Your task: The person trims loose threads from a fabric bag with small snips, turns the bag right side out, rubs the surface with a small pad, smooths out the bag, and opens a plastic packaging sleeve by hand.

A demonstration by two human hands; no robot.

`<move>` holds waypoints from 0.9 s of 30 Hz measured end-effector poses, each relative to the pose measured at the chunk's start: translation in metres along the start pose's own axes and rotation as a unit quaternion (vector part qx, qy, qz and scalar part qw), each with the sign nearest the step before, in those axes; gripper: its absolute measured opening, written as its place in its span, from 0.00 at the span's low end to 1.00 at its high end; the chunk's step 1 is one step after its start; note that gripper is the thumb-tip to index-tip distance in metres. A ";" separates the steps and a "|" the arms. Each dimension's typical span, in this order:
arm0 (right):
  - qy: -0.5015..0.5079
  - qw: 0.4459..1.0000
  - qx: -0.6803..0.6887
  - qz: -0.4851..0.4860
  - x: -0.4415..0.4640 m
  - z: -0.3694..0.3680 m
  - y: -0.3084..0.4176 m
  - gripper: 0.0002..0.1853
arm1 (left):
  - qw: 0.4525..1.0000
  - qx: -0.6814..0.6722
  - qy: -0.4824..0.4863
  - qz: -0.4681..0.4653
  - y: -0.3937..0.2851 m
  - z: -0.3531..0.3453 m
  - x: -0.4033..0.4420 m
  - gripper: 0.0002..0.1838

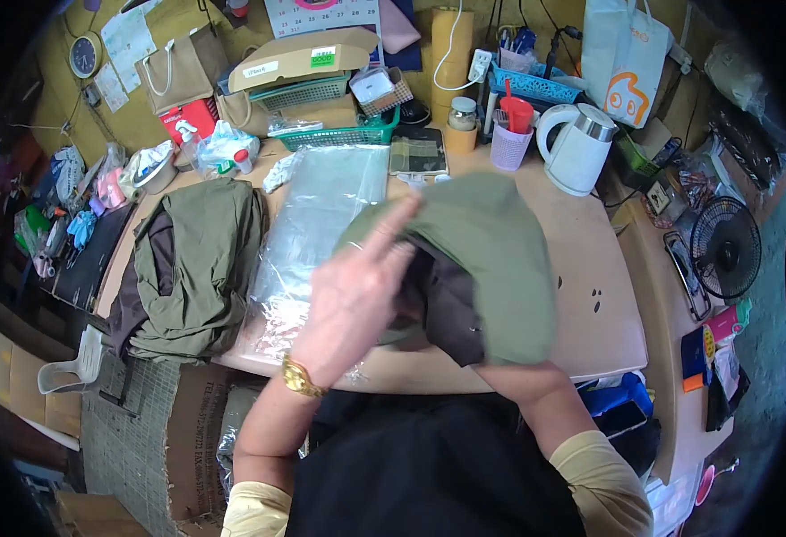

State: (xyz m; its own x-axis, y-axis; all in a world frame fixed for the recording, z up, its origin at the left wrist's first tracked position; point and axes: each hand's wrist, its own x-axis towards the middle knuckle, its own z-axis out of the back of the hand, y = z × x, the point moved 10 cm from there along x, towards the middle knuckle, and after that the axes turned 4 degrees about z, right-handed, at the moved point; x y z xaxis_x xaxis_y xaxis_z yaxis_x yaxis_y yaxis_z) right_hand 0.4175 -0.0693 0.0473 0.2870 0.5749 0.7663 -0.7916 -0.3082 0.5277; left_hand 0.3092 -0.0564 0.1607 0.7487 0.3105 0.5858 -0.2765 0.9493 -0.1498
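An olive-green garment with a dark lining is bunched up in front of me, above the near part of the table and blurred by motion. My left hand, with a gold watch at the wrist, is at its left edge. One finger stretches across the green outside while the others reach to the dark opening, so the edge appears to lie between them. My right forearm runs up under the garment's lower right side, and the cloth hides that hand and its fingers. Clear plastic bags lie flat behind my left hand.
A pile of folded green garments lies on the left of the table. Along the back stand a green basket, a purple cup and a white kettle. A black fan is on the right.
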 end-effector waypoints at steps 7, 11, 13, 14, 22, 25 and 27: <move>0.291 0.928 -0.180 0.146 0.045 -0.044 0.029 0.27 | 0.998 -0.041 0.003 0.052 0.060 -0.011 -0.004 0.18; 0.072 0.991 -0.093 0.063 0.036 -0.014 0.025 0.33 | 0.988 -0.150 0.039 -0.012 0.012 -0.038 -0.008 0.30; 0.063 0.994 -0.083 0.034 0.027 -0.010 0.013 0.33 | 0.959 -0.251 0.066 -0.112 -0.053 -0.068 -0.034 0.39; 0.066 0.994 -0.087 0.023 0.023 -0.010 0.006 0.33 | 0.948 -0.229 0.190 -0.110 -0.087 -0.093 -0.050 0.42; 0.120 0.987 -0.107 -0.025 0.053 0.006 -0.039 0.33 | 0.959 -0.270 0.060 -0.054 -0.046 -0.063 -0.022 0.44; 0.111 0.986 -0.116 -0.052 0.045 0.006 -0.048 0.34 | 0.982 -0.184 -0.008 0.046 -0.008 -0.042 -0.005 0.38; 0.081 0.990 -0.097 -0.057 0.026 0.009 -0.038 0.34 | 0.979 -0.195 -0.044 0.037 0.004 -0.050 0.000 0.35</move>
State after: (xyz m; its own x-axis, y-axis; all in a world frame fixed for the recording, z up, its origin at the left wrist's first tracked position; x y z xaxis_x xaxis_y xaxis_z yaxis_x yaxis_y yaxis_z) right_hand 0.4596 -0.0494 0.0501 0.3032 0.7161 0.6287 -0.8520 -0.0918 0.5154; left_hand 0.3384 -0.0498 0.1205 0.6765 0.3891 0.6253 -0.0630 0.8765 -0.4773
